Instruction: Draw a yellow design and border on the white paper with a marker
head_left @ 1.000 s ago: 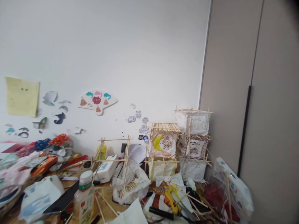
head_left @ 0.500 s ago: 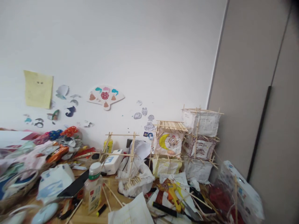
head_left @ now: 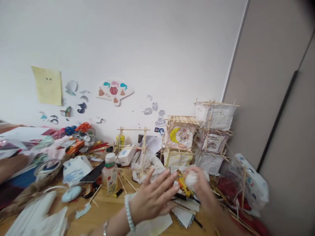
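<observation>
My left hand (head_left: pixel 152 196) is over the front of the table, fingers stretched out and apart, with nothing in it. A pale beaded bracelet (head_left: pixel 129 213) circles its wrist. To its right, my right hand (head_left: pixel 203 189) is closed around a crumpled white tissue (head_left: pixel 191 179); motion blurs the hand and the tissue a little. Behind that hand, a yellow glue gun (head_left: pixel 181 181) lies partly covered. Below my left hand a sheet of paper (head_left: pixel 157 226) rests on the wooden tabletop, and a black pencil (head_left: pixel 198 223) lies to the right.
Stick-framed paper lanterns (head_left: pixel 180 136) stand stacked against the wall. A drink bottle (head_left: pixel 109 173) stands left of my hands, near a computer mouse (head_left: pixel 71 194) and a tissue pack (head_left: pixel 76 168). Another person's forearm (head_left: pixel 12 166) reaches in at the left. Plastic bags (head_left: pixel 253 183) lie at the right.
Both my hands have come into view from below, the right one with the white tissue. The view has tipped downward, showing more tabletop. Another person's forearm now appears at the left.
</observation>
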The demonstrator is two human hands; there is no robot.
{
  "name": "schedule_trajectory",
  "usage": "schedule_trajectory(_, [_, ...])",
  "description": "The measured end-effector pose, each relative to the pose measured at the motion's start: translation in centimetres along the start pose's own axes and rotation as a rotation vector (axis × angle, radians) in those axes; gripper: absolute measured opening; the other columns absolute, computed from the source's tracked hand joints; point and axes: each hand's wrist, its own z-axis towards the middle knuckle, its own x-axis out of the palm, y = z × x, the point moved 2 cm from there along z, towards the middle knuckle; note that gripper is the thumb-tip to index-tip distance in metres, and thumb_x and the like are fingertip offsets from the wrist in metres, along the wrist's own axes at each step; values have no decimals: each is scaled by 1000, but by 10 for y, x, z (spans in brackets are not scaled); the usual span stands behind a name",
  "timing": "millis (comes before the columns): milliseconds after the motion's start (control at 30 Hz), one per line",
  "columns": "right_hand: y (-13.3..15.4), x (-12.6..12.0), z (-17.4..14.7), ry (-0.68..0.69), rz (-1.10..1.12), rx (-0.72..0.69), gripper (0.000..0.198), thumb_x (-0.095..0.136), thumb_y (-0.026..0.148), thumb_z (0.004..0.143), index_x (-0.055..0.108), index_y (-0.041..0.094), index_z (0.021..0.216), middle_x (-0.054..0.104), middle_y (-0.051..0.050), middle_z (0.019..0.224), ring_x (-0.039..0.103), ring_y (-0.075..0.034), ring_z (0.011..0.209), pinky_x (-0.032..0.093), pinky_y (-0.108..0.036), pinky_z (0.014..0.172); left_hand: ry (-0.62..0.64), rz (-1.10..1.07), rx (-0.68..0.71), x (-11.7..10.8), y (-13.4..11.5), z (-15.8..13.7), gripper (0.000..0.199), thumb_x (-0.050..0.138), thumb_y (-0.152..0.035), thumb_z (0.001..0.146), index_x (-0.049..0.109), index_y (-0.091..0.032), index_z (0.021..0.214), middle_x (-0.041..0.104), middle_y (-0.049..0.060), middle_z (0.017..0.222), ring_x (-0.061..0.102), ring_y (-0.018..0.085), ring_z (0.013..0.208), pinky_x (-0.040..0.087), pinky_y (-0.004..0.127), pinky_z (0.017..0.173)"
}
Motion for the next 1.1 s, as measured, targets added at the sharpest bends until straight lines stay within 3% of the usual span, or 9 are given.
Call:
schedule_trajectory(67, [-23,36,-15,78,235,45,44,35,53,94,52,25,123,55,-7,124,53,-23,111,47,-41,89,-21,27,140,27,-12,-12,49,48,-42,84,44,-20,127,50,12,131,35,29,128,27,51,103])
schedule_trajectory(133, [-47,76,-24,135,349,65,48,28,57,93,55,29,121,57,-5,123,54,-21,112,48,-39,88,-50,36,142,55,-12,-27,45,46,-36,85,47,-13,124,55,15,125,40,29,125,34,46,100])
schedule_trajectory(267, [-80,125,-17,137,118,-24,26,51,38,88,70,21,94,70,-4,94,64,-18,98,49,-37,84,-143,-66,2,86,11,-51,28,38,-14,89,55,-19,111,68,7,92,61,17,89,48,33,84])
schedule_trajectory(333, [-85,123,-10,71,-106,-83,33,44,29,89,70,13,77,71,-3,73,69,-14,78,54,-28,69,-184,-142,-147,89,24,-56,23,38,-15,90,55,-19,104,65,5,81,61,15,74,51,26,70])
schedule_trajectory(400, [-84,109,-7,36,-240,-130,37,37,21,90,68,11,72,71,-6,69,68,-13,68,54,-23,57,-220,-175,-266,90,34,-60,18,40,-16,90,54,-19,100,62,5,78,59,14,69,50,23,63])
schedule_trajectory(533, [-79,75,-10,130,-389,-182,23,43,11,84,66,16,78,69,-7,74,65,-19,70,52,-27,63,-144,-181,-412,102,46,-69,15,42,-22,90,53,-19,80,58,2,71,58,12,63,46,20,57])
schedule_trajectory(667, [-81,72,-18,296,-656,-157,21,45,6,78,58,18,67,62,-3,67,59,-19,67,43,-27,61,-44,-42,-453,114,55,-79,26,42,-28,90,47,-19,66,53,0,64,53,12,54,40,21,50])
schedule_trajectory(867, [-83,86,-29,368,-677,-119,20,47,3,79,57,18,70,58,-3,75,57,-19,76,39,-28,67,74,130,-542,117,61,-84,23,45,-21,85,47,-19,62,52,0,62,49,12,53,35,22,50])
schedule_trajectory(1100, [-88,85,-29,349,-662,-104,22,45,2,78,56,18,70,57,-4,75,55,-21,77,39,-30,67,87,124,-525,120,68,-90,18,43,-9,80,51,-18,68,55,1,59,52,13,52,36,22,49])
